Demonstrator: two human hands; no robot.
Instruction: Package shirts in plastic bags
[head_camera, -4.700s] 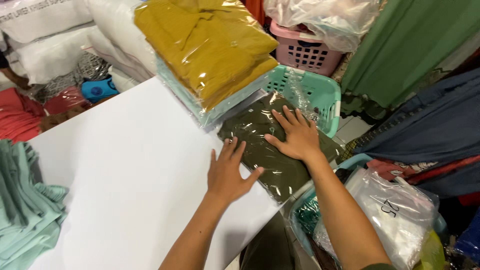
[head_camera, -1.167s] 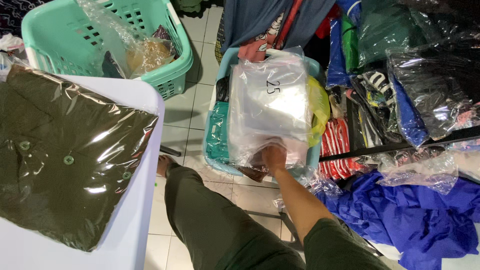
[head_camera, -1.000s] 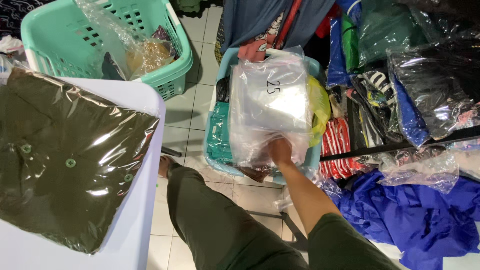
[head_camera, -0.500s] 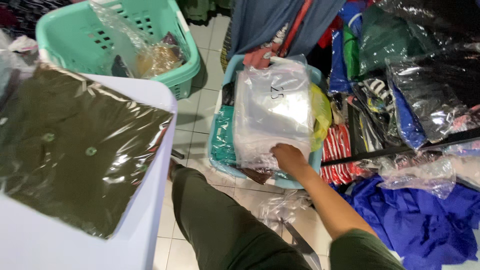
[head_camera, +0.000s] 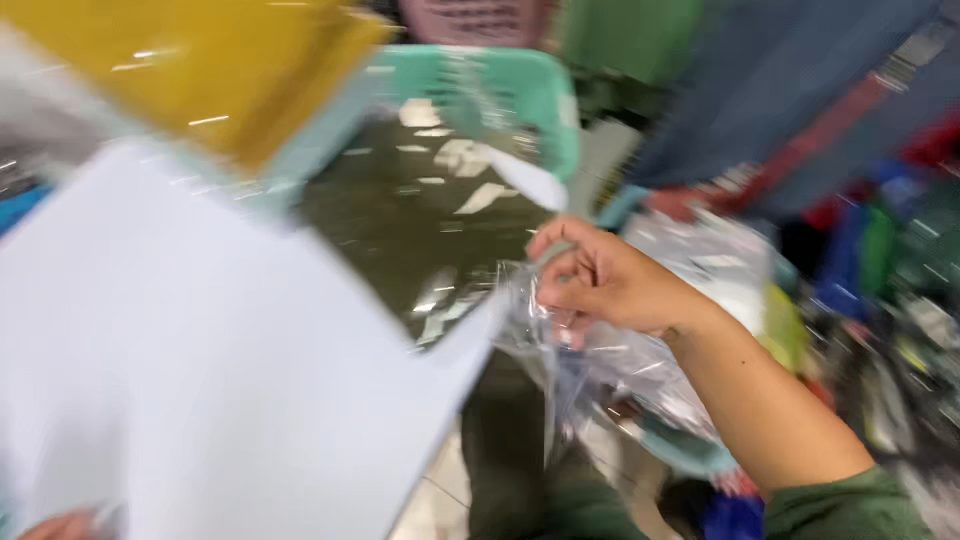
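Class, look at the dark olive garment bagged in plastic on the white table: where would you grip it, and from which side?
Probably at the near edge of the olive bagged garment, coming from the table's front right corner: it lies flat and that edge reaches the table's rim.

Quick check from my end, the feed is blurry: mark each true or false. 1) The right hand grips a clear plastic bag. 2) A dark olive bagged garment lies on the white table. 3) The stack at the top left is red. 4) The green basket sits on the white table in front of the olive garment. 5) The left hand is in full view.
1) True: the right hand is closed on a clear plastic bag.
2) True: the olive garment lies on the white table.
3) False: the stack is mustard yellow.
4) False: the green basket is beyond the table's far edge.
5) False: only a sliver of the left hand shows at the bottom edge.
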